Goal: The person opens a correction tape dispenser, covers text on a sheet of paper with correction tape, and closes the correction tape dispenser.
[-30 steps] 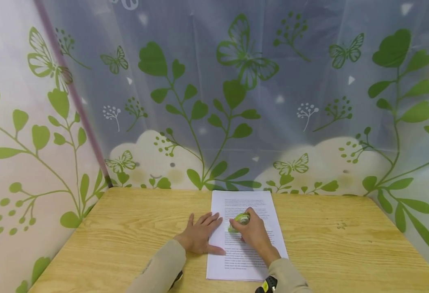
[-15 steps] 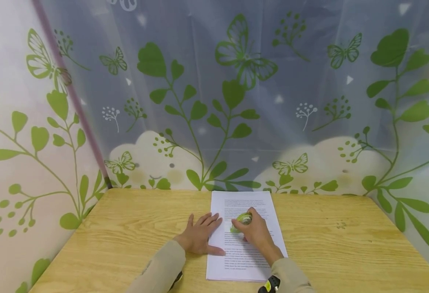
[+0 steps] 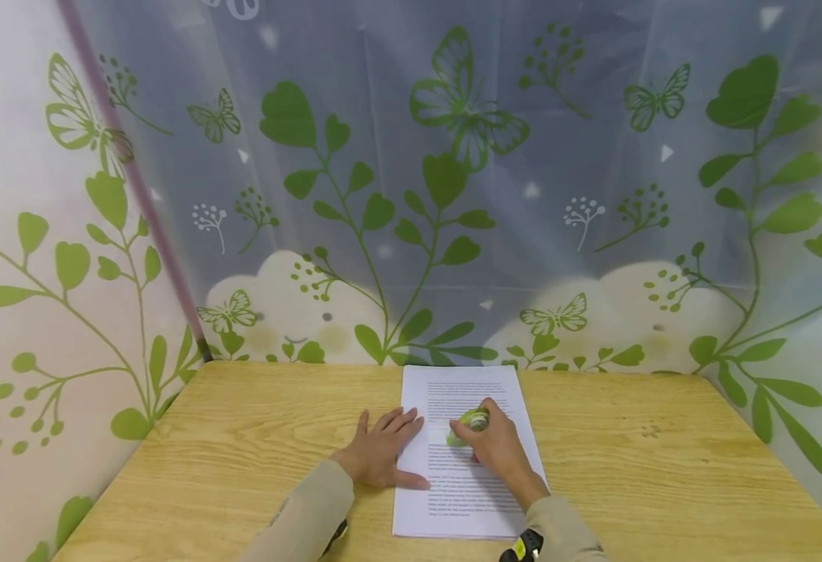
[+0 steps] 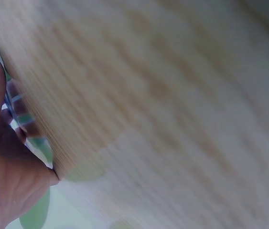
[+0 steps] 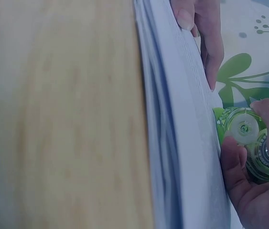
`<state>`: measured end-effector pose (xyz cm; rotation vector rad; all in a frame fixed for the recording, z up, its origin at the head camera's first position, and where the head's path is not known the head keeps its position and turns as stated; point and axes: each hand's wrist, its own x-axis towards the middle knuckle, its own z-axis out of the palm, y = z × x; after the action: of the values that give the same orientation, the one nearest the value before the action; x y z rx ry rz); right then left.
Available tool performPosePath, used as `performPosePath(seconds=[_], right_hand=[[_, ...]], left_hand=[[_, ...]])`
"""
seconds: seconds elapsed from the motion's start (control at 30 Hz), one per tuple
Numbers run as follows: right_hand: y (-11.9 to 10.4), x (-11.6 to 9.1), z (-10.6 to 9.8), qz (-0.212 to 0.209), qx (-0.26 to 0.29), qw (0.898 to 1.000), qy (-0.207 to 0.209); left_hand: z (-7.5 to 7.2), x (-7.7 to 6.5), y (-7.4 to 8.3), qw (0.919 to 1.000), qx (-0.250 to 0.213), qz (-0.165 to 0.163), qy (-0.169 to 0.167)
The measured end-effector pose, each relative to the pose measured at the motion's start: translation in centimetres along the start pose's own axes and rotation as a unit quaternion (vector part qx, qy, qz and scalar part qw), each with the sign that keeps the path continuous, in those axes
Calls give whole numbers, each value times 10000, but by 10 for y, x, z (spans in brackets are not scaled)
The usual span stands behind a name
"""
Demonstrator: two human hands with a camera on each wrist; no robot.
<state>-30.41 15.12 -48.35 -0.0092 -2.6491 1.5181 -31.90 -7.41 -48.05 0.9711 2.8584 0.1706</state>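
A stack of printed paper sheets [image 3: 412, 511] lies on the table. My right hand [image 3: 502, 446] grips a green see-through correction tape [image 3: 468, 428], its tip down at the middle of the top sheet. The right wrist view shows the thumb and fingers around the correction tape [image 5: 244, 128], with its round reels visible inside. Left of the tip is a white strip without print. My left hand [image 3: 381, 453] rests spread on the left edge of the sheets, thumb on the page. In the left wrist view only part of the left hand [image 4: 15, 176] shows.
The wooden table [image 3: 270, 414] extends to both sides of the sheets. Behind it hangs a curtain [image 3: 382, 195] printed with green leaves and butterflies. Both forearms wear beige sleeves [image 3: 301, 507], with a dark wrist device [image 3: 523, 546] at the right cuff.
My right hand has slid slightly to the right across the page with the correction tape in its grip. The left hand has stayed in place on the sheets.
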Motion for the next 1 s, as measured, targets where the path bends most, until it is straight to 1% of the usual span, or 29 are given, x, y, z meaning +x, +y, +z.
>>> performPosePath(seconds=[0.2, 0.5, 0.77, 1.0], right_hand=[[1, -1, -1, 19, -56, 10000, 47], [4, -1, -6, 134, -103, 9998, 128], [10, -2, -10, 66, -54, 9998, 200], [10, -2, -14, 51, -73, 9997, 225]], left_hand=[[2, 0, -1, 10000, 12, -4, 3], [0, 0, 0, 10000, -50, 7, -10], [4, 1, -2, 9999, -83, 54, 22], [4, 1, -2, 9998, -145, 98, 106]])
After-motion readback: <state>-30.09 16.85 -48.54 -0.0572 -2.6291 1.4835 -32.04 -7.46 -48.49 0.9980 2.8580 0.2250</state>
